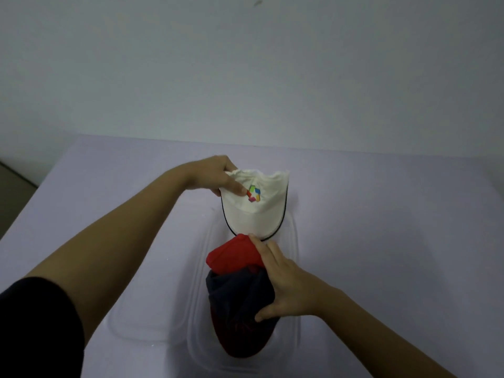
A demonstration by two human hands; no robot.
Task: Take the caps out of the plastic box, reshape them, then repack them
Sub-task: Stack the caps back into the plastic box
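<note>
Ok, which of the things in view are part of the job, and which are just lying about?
In the job: white cap, gripped by left hand; dark cap, gripped by right hand; red cap against it; clear plastic box below.
Lying about: clear lid left of the box; lavender table.

Pale lilac tabletop [381,227], seen from above. Resting on it near the middle, a clear plastic box [295,268], its long side running away from the viewer. Just to its left, a clear lid [141,320] lying flat.
</note>
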